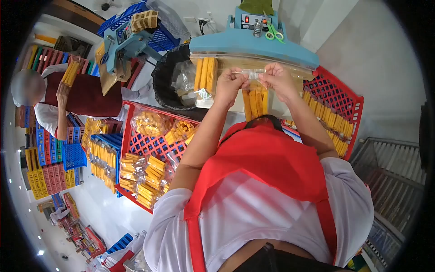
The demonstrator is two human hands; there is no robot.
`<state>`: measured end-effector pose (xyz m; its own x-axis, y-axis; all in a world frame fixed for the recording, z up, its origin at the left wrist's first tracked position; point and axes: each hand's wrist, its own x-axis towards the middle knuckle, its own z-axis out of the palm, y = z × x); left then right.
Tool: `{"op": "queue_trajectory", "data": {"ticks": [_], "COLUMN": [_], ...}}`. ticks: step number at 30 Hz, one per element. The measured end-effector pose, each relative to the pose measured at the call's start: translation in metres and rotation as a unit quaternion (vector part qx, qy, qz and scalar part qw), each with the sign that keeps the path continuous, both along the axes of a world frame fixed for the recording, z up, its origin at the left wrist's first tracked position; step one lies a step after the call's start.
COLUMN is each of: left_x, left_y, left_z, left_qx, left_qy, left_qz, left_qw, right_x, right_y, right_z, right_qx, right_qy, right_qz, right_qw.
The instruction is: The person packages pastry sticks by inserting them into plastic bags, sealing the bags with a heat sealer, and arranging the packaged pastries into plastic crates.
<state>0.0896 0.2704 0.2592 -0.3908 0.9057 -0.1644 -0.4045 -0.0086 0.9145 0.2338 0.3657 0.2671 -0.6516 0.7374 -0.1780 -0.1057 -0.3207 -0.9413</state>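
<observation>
My left hand [232, 86] and my right hand [279, 80] are both closed, pinching the top edge of a clear plastic bag [256, 100] between fingertips. Long yellow-orange sticks fill the bag, which hangs toward my red apron. Just beyond my hands is a blue bag sealer [253, 47] with a wide, curved front. Left of my left hand, another bag of yellow-orange sticks [206, 75] lies on the pale work surface. Green-handled scissors [273, 32] and a small clear jar [258, 29] rest on top of the sealer.
A red crate [356, 109] with bagged sticks stands on the right; a second red crate [152, 209] holds more on the left. Between sealer and crate sits a black-lined bin [163, 75]. Another person [90, 93] holds a bag of sticks at a second blue sealer [122, 43].
</observation>
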Motion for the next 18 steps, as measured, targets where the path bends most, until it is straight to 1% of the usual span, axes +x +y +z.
{"op": "queue_trajectory", "data": {"ticks": [1, 2, 4, 5, 6, 8, 9, 10, 11, 12, 14, 15, 16, 17, 18], "left_x": [0.002, 0.0, 0.001, 0.001, 0.0, -0.002, -0.002, -0.003, -0.003, -0.005, -0.01, -0.009, -0.008, -0.009, -0.01], "left_y": [-0.002, -0.001, 0.001, 0.002, 0.003, 0.003, 0.003, 0.002, 0.002, 0.002, 0.005, 0.006, 0.008, 0.009, 0.012], "left_z": [-0.006, -0.006, -0.007, -0.007, -0.011, -0.016, -0.016, -0.015, -0.009, -0.003, 0.007, 0.01, 0.012, 0.013, 0.01], "left_qx": [0.033, 0.036, 0.037, 0.04, 0.039, 0.103, 0.102, 0.073, 0.044, 0.044, 0.093, 0.092, 0.057, 0.022, 0.023], "left_qy": [-0.041, -0.033, -0.039, -0.043, -0.045, -0.019, -0.021, 0.094, 0.207, 0.205, 0.344, 0.341, 0.327, 0.314, 0.314], "left_qz": [0.014, 0.002, -0.002, -0.008, -0.009, -0.059, -0.061, -0.069, -0.077, -0.078, -0.197, -0.197, -0.222, -0.246, -0.246], "left_qw": [0.998, 0.999, 0.999, 0.998, 0.998, 0.993, 0.993, 0.99, 0.974, 0.975, 0.913, 0.915, 0.917, 0.917, 0.917], "right_x": [0.003, 0.006, 0.008, 0.008, 0.009, 0.01, 0.011, 0.013, 0.013, 0.014, 0.014, 0.014, 0.014, 0.014, 0.014], "right_y": [-0.003, -0.005, -0.002, -0.001, 0.002, 0.004, 0.004, 0.004, 0.005, 0.006, 0.007, 0.007, 0.007, 0.007, 0.008], "right_z": [0.0, 0.004, 0.016, 0.012, 0.007, 0.003, 0.002, 0.001, 0.0, -0.001, -0.004, -0.004, -0.005, -0.006, -0.008], "right_qx": [-0.011, -0.014, -0.051, -0.052, -0.041, -0.029, -0.01, 0.008, 0.008, 0.022, 0.032, 0.06, 0.088, 0.087, 0.093], "right_qy": [0.012, 0.009, 0.042, 0.041, 0.023, 0.004, -0.013, -0.03, -0.031, -0.039, -0.051, -0.045, -0.039, -0.039, -0.037], "right_qz": [-0.005, -0.005, 0.063, 0.062, 0.059, 0.053, 0.043, 0.035, 0.034, 0.03, 0.027, 0.033, 0.039, 0.04, 0.039], "right_qw": [1.0, 1.0, 0.996, 0.996, 0.997, 0.998, 0.999, 0.999, 0.999, 0.999, 0.998, 0.997, 0.995, 0.995, 0.994]}}
